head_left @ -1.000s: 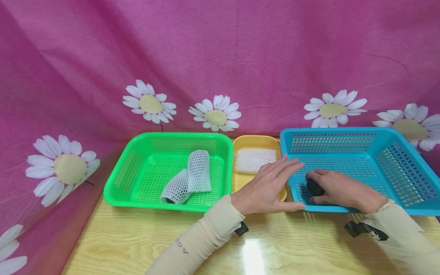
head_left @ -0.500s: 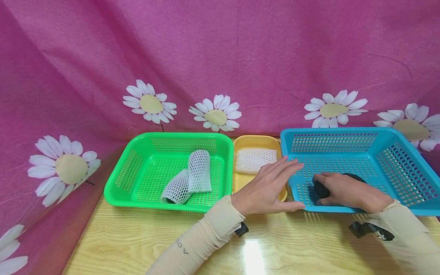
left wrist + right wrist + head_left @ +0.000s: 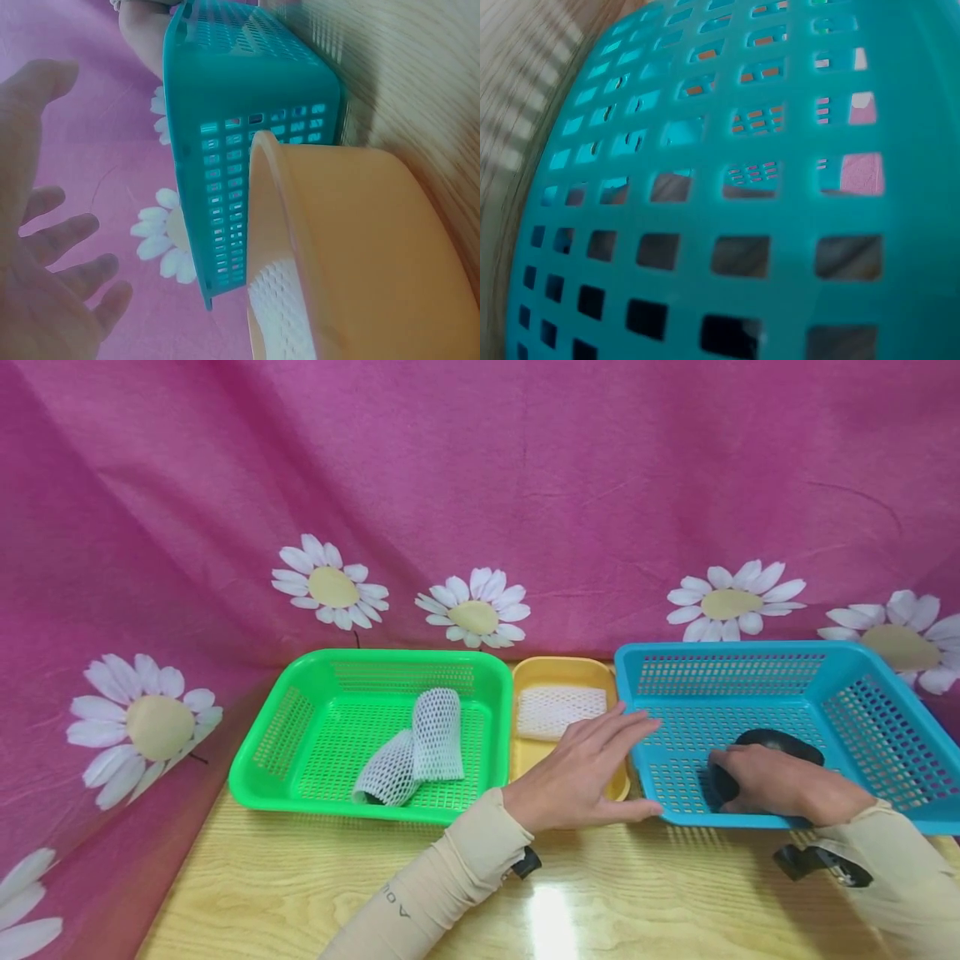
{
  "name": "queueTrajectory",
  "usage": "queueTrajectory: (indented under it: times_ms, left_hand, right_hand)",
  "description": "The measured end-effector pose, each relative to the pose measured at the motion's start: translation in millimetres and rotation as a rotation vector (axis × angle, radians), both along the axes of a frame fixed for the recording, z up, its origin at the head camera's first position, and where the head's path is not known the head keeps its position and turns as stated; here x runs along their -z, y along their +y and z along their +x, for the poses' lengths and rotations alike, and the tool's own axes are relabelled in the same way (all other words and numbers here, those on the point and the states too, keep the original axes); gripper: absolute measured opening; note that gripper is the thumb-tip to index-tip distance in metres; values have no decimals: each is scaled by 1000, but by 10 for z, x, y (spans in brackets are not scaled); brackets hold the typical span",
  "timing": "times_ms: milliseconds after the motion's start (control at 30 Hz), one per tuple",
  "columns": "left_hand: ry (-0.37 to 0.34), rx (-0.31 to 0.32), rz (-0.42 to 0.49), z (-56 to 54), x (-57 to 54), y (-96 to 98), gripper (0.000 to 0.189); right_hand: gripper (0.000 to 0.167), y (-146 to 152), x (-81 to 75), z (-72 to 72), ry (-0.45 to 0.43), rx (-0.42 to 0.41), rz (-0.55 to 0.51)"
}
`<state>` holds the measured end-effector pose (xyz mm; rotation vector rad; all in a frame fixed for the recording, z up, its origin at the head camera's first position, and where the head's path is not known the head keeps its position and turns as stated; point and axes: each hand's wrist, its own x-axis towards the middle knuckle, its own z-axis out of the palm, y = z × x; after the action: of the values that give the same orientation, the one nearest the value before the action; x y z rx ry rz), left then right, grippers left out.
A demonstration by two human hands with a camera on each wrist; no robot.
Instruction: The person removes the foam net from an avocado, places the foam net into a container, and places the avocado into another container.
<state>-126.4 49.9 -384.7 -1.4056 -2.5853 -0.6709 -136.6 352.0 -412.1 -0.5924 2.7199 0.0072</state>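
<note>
In the head view my right hand [image 3: 780, 781] grips a smooth black rounded object [image 3: 723, 782] low in the blue basket [image 3: 750, 647], near its front wall. A black rounded shape [image 3: 783, 745] also shows behind that hand; whether it is the same object, I cannot tell. The right wrist view shows mostly the perforated basket wall [image 3: 697, 217], with the hand hidden. My left hand [image 3: 577, 768] holds nothing and hovers, fingers extended, over the yellow tray [image 3: 562, 665]. A white foam net sleeve [image 3: 558, 710] lies in that tray.
At left stands a green basket [image 3: 390, 814] with two white foam net sleeves; the lower sleeve [image 3: 386, 768] has something dark inside. All three containers stand side by side on the wooden table [image 3: 300, 868], against a pink flowered cloth [image 3: 585, 510].
My right hand has moved right inside the blue basket with the black object. More black shape has come into sight behind the hand. The left hand stays in place.
</note>
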Motion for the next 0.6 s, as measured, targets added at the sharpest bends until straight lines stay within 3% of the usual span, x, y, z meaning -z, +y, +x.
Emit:
queueTrajectory:
  times_ms: [400, 600]
  left_hand:
    - [63, -5, -2, 13, -2, -28, 87]
    - [70, -6, -8, 24, -9, -34, 85]
  right_hand:
    - [66, 10, -35, 44, 22, 25, 28]
    - [59, -53, -109, 71, 30, 33, 23]
